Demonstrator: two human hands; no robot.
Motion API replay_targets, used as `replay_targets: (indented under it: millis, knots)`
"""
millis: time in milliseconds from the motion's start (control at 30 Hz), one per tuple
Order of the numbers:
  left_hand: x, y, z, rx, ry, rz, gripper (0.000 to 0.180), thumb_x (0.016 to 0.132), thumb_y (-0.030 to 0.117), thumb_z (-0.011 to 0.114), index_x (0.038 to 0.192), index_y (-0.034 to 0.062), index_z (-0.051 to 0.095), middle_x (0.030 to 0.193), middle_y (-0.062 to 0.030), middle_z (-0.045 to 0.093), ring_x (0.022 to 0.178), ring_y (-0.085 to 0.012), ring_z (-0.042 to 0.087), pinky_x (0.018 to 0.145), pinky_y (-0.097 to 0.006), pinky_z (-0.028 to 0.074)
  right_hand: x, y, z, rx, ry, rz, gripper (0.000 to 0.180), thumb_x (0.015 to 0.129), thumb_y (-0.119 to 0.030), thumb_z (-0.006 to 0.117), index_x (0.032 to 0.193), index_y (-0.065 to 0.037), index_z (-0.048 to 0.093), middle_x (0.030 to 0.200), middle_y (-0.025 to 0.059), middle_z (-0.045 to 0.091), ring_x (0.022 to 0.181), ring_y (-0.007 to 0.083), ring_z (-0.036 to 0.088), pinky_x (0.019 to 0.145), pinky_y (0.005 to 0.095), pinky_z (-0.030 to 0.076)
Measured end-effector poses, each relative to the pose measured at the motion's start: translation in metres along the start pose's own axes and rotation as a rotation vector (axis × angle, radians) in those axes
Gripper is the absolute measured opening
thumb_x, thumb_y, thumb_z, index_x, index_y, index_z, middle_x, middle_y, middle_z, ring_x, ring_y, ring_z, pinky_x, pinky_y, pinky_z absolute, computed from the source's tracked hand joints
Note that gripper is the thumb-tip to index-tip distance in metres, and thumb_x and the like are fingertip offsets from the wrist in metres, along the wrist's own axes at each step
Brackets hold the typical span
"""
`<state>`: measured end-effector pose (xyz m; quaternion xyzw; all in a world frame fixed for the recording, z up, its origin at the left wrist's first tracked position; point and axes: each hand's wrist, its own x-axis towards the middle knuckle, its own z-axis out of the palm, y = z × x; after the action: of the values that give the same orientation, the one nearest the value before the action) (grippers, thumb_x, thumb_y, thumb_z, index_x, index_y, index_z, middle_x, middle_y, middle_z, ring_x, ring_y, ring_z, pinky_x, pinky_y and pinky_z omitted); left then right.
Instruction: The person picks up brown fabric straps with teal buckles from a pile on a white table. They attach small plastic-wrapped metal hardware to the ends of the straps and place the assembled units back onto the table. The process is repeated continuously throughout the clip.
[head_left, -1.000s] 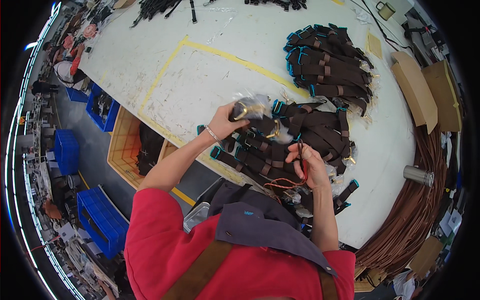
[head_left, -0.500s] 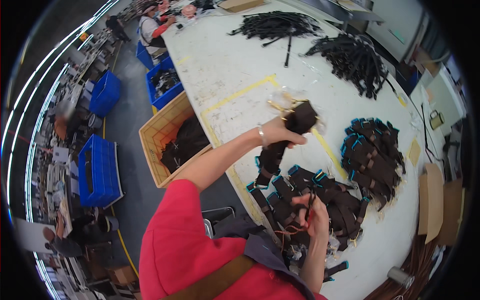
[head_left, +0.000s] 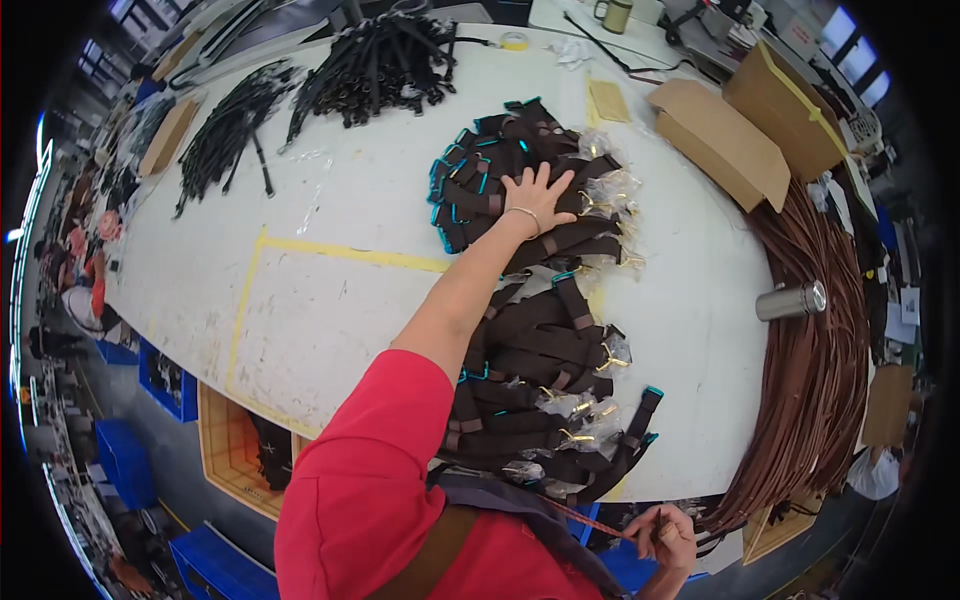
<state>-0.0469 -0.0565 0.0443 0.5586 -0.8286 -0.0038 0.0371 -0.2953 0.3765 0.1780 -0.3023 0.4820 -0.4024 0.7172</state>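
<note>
L hand (head_left: 537,195) is stretched far out over the white tabletop (head_left: 330,300), palm down, fingers spread flat on the far pile of dark brown straps (head_left: 510,160) w/ teal end caps. Grip open, nothing clasped; a thin bracelet sits at the wrist. The pile lies past the yellow tape line (head_left: 350,255), approx mid-tabletop, w/ clear bags of gold buckles (head_left: 605,195) touching its right edge.

R hand (head_left: 665,540) is low, off the near tabletop edge by the person's body, fingers curled shut around a thin dark tool (head_left: 655,527); can't tell what kind.

A second, nearer heap of brown straps (head_left: 530,400) runs from the forearm down to the near edge, more bagged buckles mixed in.

Other stuff:
- black strap bundles (head_left: 375,65) at the far side, more at far left
- cardboard boxes (head_left: 720,140) far right
- metal tumbler (head_left: 790,300) lying on its side nr the right edge
- big sheaf of brown cords (head_left: 820,370) draped along the right side
- orange crate (head_left: 235,450) and blue bins (head_left: 120,460) on the floor, left of the tabletop
</note>
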Motion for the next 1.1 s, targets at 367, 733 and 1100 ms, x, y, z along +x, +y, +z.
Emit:
replay_targets:
  millis: [367,733,1100]
  knots:
    - [-0.046,0.008,0.021,0.113,0.197,0.324,0.109,0.046,0.046,0.074,0.135,0.0122,0.019,0.140,-0.0156,0.014,0.130,-0.0292,0.013,0.092,-0.063,0.017,-0.201,-0.031,-0.022,-0.081,0.593,-0.773,0.035,0.087,-0.036,0.047,0.089,-0.002,0.040,0.044,0.0061,0.044,0.030,0.0117,0.038,0.029,0.0209,0.030]
    - [-0.044,0.040,-0.063,0.372,-0.218,0.402,0.055,0.066,0.027,0.064,0.117,0.0155,0.045,0.124,-0.0098,0.041,0.118,-0.0239,0.033,0.092,-0.052,0.026,-0.174,-0.005,-0.025,-0.224,0.525,-0.500,0.049,0.080,-0.042,0.056,0.087,0.006,0.045,0.054,0.0104,0.048,0.036,0.0099,0.041,0.035,0.0185,0.031]
    - [-0.178,0.143,-0.039,-0.488,-0.185,0.530,0.014,0.074,0.018,0.057,0.069,0.0057,0.056,0.061,-0.0120,0.058,0.060,-0.0309,0.057,0.054,-0.041,0.043,0.003,0.062,-0.041,-0.335,0.688,0.043,0.032,0.079,-0.026,0.058,0.087,0.004,0.055,0.061,0.0011,0.049,0.053,0.0050,0.042,0.045,0.0196,0.033]
